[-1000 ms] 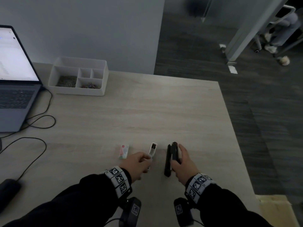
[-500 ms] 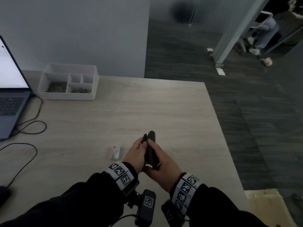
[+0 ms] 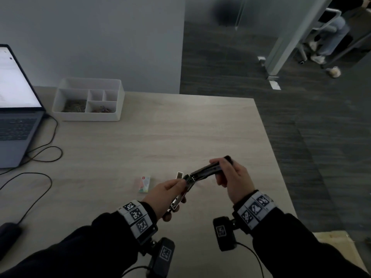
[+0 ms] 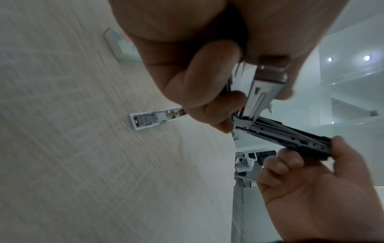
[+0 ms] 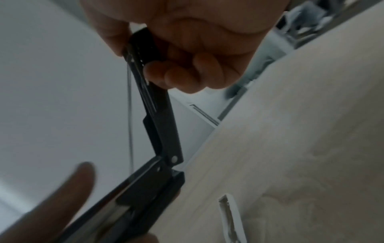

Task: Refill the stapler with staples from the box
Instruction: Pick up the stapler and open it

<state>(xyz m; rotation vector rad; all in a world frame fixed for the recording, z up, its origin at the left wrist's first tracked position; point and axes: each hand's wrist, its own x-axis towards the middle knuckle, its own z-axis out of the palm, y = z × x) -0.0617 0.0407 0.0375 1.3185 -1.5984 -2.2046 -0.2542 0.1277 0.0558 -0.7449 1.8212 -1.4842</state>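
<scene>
The black stapler [image 3: 202,171] is held above the wooden table [image 3: 140,141], hinged wide open. My right hand [image 3: 230,177] grips its black top arm [image 5: 160,115]. My left hand [image 3: 170,191] grips the other half, whose metal staple channel [image 4: 261,92] points back toward me. A white inner tray of staples [image 3: 179,175] lies on the table just beyond my left hand, also seen as the tray [image 4: 149,119] in the left wrist view and tray [image 5: 230,213] in the right wrist view. The pastel box sleeve [image 3: 144,184] lies to its left.
A laptop [image 3: 16,109] stands at the far left with cables [image 3: 40,157] trailing from it. A white organiser [image 3: 88,101] holding clips sits at the back. A dark mouse [image 3: 8,233] is at the near left. The table's right edge [image 3: 271,157] drops to dark floor.
The stapler lay on the table under my right hand; both hands lifted it shut, and now it is swung open between them. My left hand left the staple tray.
</scene>
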